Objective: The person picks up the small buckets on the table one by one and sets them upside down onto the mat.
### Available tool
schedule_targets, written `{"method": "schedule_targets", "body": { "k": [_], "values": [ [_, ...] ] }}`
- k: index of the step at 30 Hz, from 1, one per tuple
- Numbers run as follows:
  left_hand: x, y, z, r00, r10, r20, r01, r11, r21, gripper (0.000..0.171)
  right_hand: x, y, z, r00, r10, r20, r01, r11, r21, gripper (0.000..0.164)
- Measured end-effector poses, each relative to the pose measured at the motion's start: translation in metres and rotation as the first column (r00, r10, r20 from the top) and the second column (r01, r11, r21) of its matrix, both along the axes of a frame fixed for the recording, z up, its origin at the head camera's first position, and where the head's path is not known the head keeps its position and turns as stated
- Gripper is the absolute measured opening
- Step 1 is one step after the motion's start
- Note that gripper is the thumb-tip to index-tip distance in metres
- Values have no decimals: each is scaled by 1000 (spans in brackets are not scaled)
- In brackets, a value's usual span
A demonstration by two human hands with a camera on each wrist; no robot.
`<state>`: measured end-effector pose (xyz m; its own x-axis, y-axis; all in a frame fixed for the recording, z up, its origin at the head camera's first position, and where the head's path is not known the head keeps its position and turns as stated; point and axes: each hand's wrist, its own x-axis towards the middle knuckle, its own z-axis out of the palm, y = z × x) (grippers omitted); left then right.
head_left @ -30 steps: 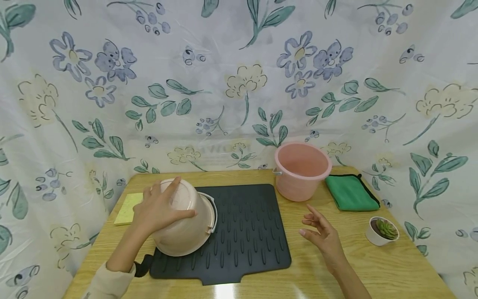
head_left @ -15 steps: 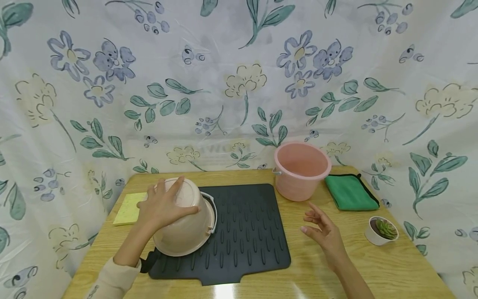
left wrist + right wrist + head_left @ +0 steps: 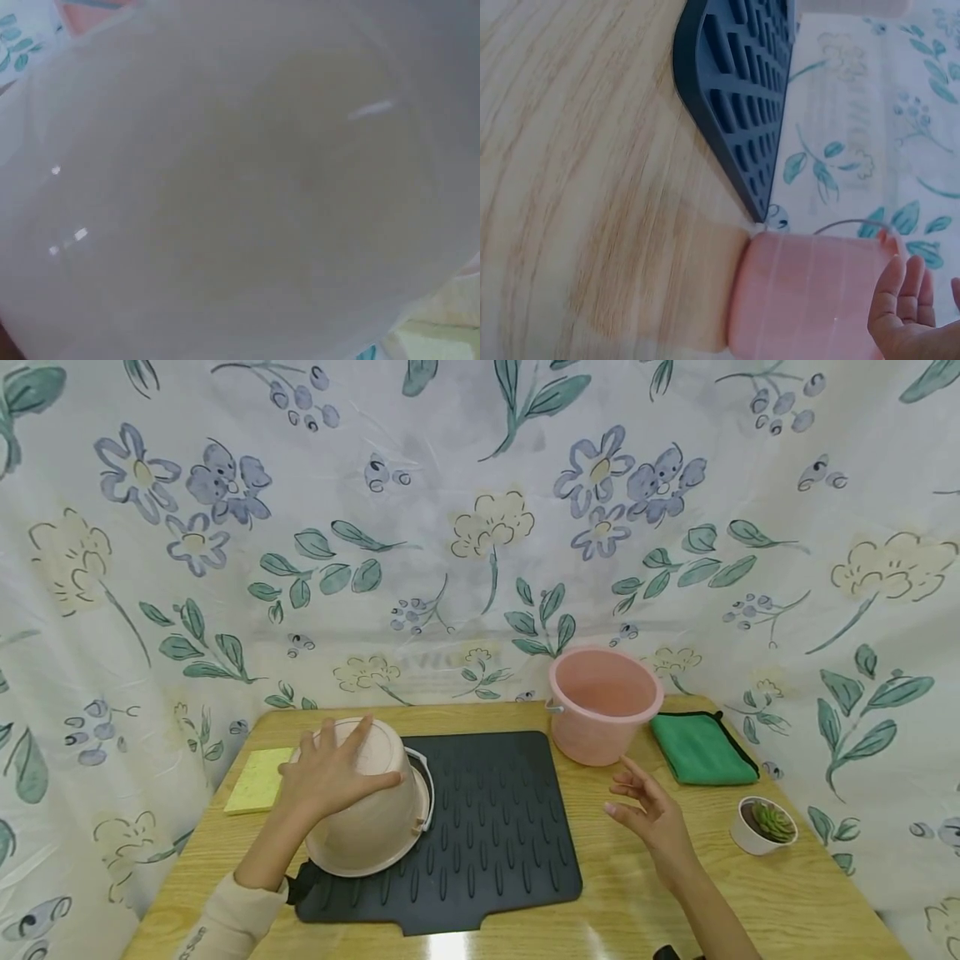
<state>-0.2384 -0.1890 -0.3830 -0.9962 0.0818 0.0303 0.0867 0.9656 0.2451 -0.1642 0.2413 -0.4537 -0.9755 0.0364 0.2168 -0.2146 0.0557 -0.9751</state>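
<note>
A beige bucket (image 3: 367, 827) stands upside down on the dark ribbed mat (image 3: 495, 827), its pale handle hanging out on the right. My left hand (image 3: 330, 777) grips it from above, with fingers spread over the base and the thumb along the near side. The bucket's pale wall (image 3: 247, 187) fills nearly all of the left wrist view, so no fingers show there. My right hand (image 3: 652, 818) hovers over the table beside the mat, fingers loosely bent and holding nothing. Nearest to it, just behind, is a pink bucket (image 3: 600, 735), upright with its mouth up.
Right of the pink bucket lies a folded green cloth (image 3: 701, 747) with black edging. A small succulent in a white pot (image 3: 763, 827) stands in front of it. A yellow cloth or pad (image 3: 258, 781) lies left of the mat. A floral curtain (image 3: 450, 568) hangs behind the table.
My left hand and the beige bucket's base have shifted slightly right, while its rim stays nearly in place. The right hand has barely moved.
</note>
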Motion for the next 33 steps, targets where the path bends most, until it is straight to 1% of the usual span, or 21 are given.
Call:
{"method": "schedule_targets", "body": {
  "k": [5,8,11,13,14,16,18,20,23,25,26,29,33],
  "values": [
    [0,-3,-4,1000,1,-8,-1,1000,-6,113,-4,0,0,1000,-5,-11,5,1000,23,65],
    [1,-5,-5,1000,-2,-29,2,1000,17,112,-6,0,-1,1000,-5,-15,5,999,34,65],
    [3,-7,-6,995,-1,-96,7,998,66,109,-9,1,0,1000,-1,-16,1,999,39,65],
    [7,-9,-7,985,14,-174,7,993,119,105,-11,2,0,1000,2,-16,-2,999,41,65],
    [9,-9,-8,976,25,-218,8,989,146,102,-11,3,0,1000,3,-16,-2,999,44,65],
    [16,-9,-8,951,43,-308,21,980,200,94,-12,4,1,1000,1,-19,0,999,49,65],
    [23,-7,-9,920,57,-388,45,967,250,85,-13,5,1,1000,-3,-17,4,999,47,65],
    [31,-6,-8,886,62,-459,77,957,279,78,-15,6,2,1000,-10,-13,10,999,45,65],
    [43,-2,-8,842,66,-536,128,940,317,73,-17,8,3,1000,-18,4,18,999,43,65],
    [51,1,-7,823,63,-564,162,927,340,72,-19,10,4,1000,-22,13,21,999,40,65],
    [55,3,-6,822,61,-567,179,916,358,72,-20,11,4,1000,-23,17,23,999,40,65],
    [67,8,-4,829,50,-557,229,878,421,71,-23,14,6,1000,-24,12,23,999,29,65],
    [82,15,-3,860,21,-510,293,797,527,70,-27,18,9,1000,-23,-1,23,1000,13,65]
  ]
}}
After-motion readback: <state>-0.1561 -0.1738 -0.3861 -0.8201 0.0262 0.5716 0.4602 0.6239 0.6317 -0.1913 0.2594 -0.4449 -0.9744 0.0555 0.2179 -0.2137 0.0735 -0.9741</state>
